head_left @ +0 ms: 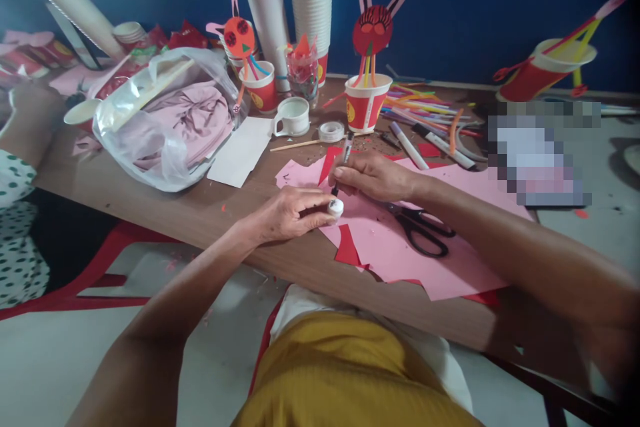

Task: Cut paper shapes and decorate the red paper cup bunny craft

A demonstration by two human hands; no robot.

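Note:
My left hand (pixel 295 213) pinches a small white round piece (pixel 335 208) between thumb and fingers; dark marks show on its top. In my right hand (pixel 375 175) is a black-and-white marker pen (pixel 347 147), held upright with its dark lower end at or just above the white piece. Whether the two touch, I cannot tell. Beneath my right hand lies a cut sheet of pink paper (pixel 400 267), with red paper (pixel 347 248) showing at its edges. Black-handled scissors (pixel 425 233) rest on the pink sheet, their blades partly hidden by my right wrist.
Behind my hands stand a white mug (pixel 294 119), a tape roll (pixel 331 131) and a red cup (pixel 367 110) with a rabbit-like paper figure. A plastic bag (pixel 175 160) sits left, markers (pixel 407 145) right. At far left is another person's arm (pixel 35 120).

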